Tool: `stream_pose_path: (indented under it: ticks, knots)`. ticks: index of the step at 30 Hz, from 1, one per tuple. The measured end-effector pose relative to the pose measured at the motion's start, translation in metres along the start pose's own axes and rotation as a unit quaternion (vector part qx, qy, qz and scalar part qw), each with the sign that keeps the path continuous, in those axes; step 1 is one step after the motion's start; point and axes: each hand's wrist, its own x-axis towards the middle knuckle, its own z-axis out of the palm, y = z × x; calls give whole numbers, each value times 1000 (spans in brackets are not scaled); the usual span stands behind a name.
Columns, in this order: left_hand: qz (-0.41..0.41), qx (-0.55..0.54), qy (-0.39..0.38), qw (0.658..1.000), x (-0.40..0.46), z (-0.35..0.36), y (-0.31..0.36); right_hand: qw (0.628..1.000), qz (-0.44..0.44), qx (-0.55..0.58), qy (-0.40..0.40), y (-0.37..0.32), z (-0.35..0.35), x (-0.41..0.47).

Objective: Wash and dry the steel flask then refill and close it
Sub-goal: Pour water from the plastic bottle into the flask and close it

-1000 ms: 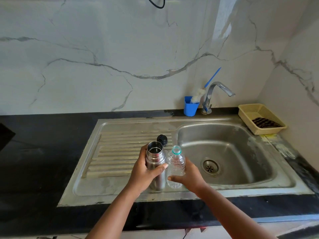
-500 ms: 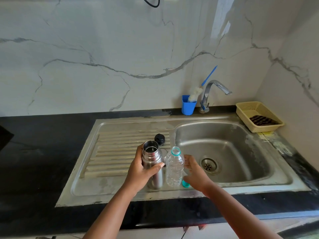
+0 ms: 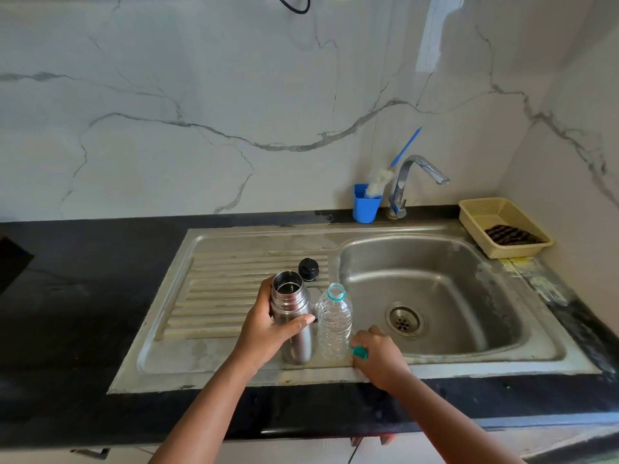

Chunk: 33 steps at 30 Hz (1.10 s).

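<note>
The open steel flask (image 3: 294,316) stands upright on the sink's drainboard (image 3: 221,296), and my left hand (image 3: 268,329) grips its body. Its black cap (image 3: 308,268) lies on the drainboard just behind it. A clear plastic bottle (image 3: 334,326), uncapped, stands right beside the flask. My right hand (image 3: 378,356) is at the bottle's base on the right and pinches a small teal bottle cap (image 3: 360,352) at the sink's front rim.
The steel basin (image 3: 435,296) with its drain lies to the right, under the tap (image 3: 412,182). A blue cup (image 3: 366,204) holding a brush stands by the tap. A yellow basket (image 3: 502,226) with a dark cloth sits at the back right. Black counter (image 3: 83,296) surrounds the sink.
My right hand has let go of the plastic bottle and moved down to its base, now holding the teal cap. My left hand keeps its hold on the flask.
</note>
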Motion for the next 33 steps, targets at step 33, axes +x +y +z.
stream_pose_path:
  ticks: [33]
  knots:
    - [118,220,152,956,-13,87,41,924,-345,101,129,-76,-130,-17]
